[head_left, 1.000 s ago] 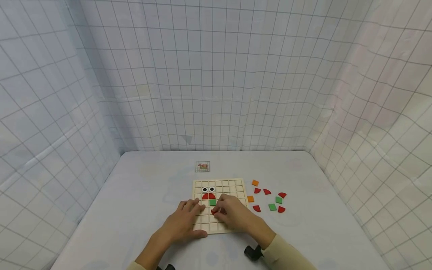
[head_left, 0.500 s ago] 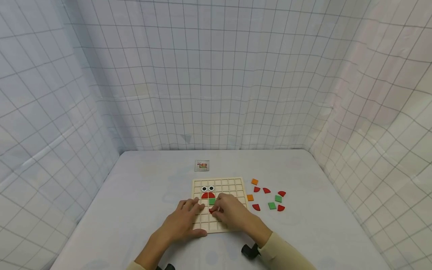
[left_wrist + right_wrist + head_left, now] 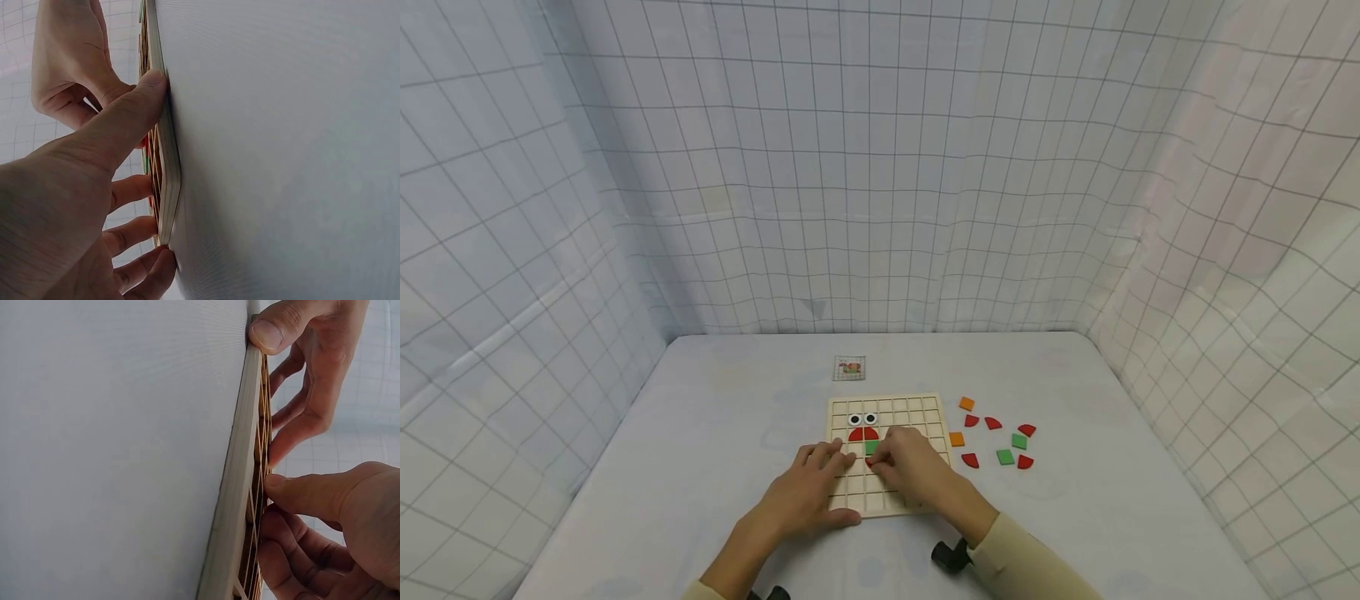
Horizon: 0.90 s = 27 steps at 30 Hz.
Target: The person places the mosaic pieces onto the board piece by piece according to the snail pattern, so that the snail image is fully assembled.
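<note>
A light wooden grid board [image 3: 917, 408] lies on the table. Near its left front corner my left hand [image 3: 808, 492] is spread, fingertips on the board's left part and thumb [image 3: 140, 100] against the front edge. My right hand [image 3: 917, 471] pinches a red quarter-circle tile [image 3: 869, 462], partly hidden by the fingertips, at a cell just below a green square tile [image 3: 871, 448]. Above that sit two red quarter-circle tiles [image 3: 856, 434] and two eye tiles [image 3: 870, 419]. In the right wrist view, the right thumb and fingers [image 3: 300, 494] meet low over the grid.
Right of the board lie loose tiles: orange squares [image 3: 957, 439], green squares [image 3: 1005, 457] and several red quarter circles [image 3: 970, 460]. A small picture card [image 3: 849, 368] lies behind the board. Grid-patterned curtains [image 3: 865, 167] surround the table [image 3: 715, 392].
My right hand has shifted the red tile slightly away from me, closer to the green square. The left hand stays in place on the board.
</note>
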Available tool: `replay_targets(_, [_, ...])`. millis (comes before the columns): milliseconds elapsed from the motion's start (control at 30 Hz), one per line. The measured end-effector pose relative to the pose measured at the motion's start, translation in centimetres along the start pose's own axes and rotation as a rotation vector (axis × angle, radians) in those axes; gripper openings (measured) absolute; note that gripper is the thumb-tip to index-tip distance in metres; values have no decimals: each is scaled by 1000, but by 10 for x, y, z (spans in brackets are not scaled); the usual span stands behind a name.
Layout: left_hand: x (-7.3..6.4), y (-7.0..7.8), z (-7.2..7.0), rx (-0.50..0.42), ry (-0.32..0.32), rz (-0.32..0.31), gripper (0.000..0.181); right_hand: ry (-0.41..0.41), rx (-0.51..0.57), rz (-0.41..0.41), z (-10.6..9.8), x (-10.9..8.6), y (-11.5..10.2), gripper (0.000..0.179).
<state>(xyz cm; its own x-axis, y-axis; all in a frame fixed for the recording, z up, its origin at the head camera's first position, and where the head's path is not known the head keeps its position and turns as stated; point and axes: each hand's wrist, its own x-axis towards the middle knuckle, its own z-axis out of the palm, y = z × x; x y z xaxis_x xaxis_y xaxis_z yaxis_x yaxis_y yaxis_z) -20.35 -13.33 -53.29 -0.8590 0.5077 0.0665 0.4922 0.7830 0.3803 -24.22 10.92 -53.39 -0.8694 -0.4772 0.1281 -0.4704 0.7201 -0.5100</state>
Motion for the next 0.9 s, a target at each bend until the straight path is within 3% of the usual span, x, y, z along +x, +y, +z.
replay_targets(400, [2, -2, 1, -19, -23, -23, 92, -46, 10, 4, -5, -2, 3, 11])
replay_targets(567, [2, 0, 1, -15, -23, -37, 93, -32, -1, -17, -8, -7, 7, 11])
replay_targets(900, [2, 2, 1, -16, -28, -50, 93, 3, 4, 17, -21, -22, 18, 12])
